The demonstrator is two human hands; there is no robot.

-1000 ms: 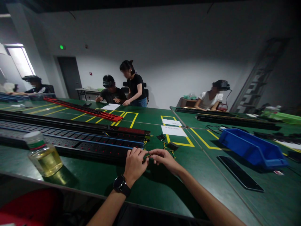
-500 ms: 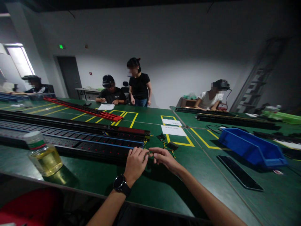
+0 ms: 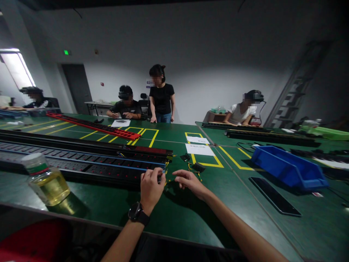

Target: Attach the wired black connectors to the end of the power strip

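Note:
My left hand (image 3: 152, 187), with a black watch on its wrist, is closed at the right end of a long black strip (image 3: 109, 174) dotted with red. A small dark piece shows between thumb and fingers; its kind is hidden. Short yellow-green wires (image 3: 167, 181) stick out just beside these fingertips. To their right, my right hand (image 3: 189, 183) hovers low over the green table with its index finger stretched forward and the other fingers loosely bent. I see nothing held in it. A small black part with yellow-green wires (image 3: 199, 167) lies beyond it.
A bottle of yellow liquid (image 3: 47, 182) stands at left. On the right are a blue bin (image 3: 289, 169) and a dark phone-like slab (image 3: 275, 196). Paper sheets (image 3: 200, 149) and a red rack (image 3: 95, 127) lie farther back. Several people are across the table (image 3: 229, 203).
My left hand has drawn slightly left, away from my right hand, and its fingers have curled more. The right fingers have parted from it. The view has shifted a little.

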